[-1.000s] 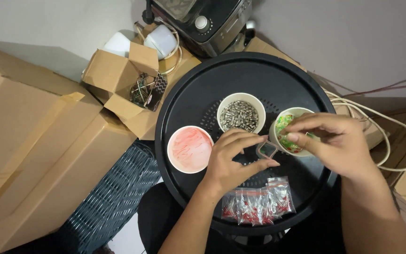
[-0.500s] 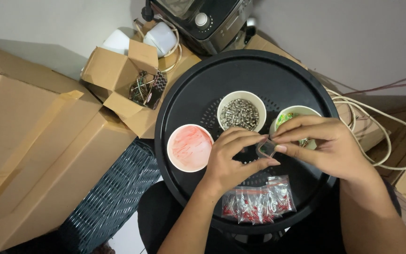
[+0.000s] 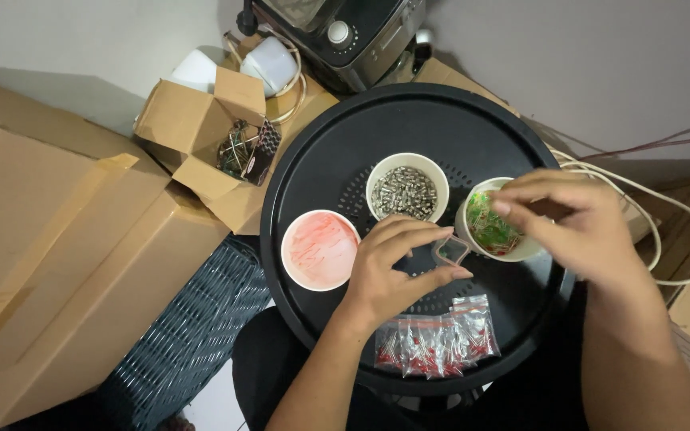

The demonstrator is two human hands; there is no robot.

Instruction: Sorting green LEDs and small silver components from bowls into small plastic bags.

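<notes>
On a round black tray (image 3: 345,144) stand three white cups. My left hand (image 3: 397,267) pinches a small clear plastic bag (image 3: 450,251) held open between thumb and fingers. My right hand (image 3: 576,231) hovers over the cup of green parts (image 3: 490,230), fingertips bunched above its contents; whether it holds any parts is hidden. The middle cup (image 3: 406,190) holds small grey metal parts. The left cup (image 3: 319,249) holds red parts. Several small filled bags of red parts (image 3: 437,343) lie at the tray's near edge.
Large cardboard boxes (image 3: 49,263) fill the left side. A small open carton (image 3: 217,148) holds wires and parts. A dark woven basket (image 3: 177,343) sits below it. A black appliance (image 3: 337,36) stands behind the tray. White cables (image 3: 672,231) loop at the right.
My right hand has moved from the small bag back to the green cup. The left hand still holds the bag in the same place.
</notes>
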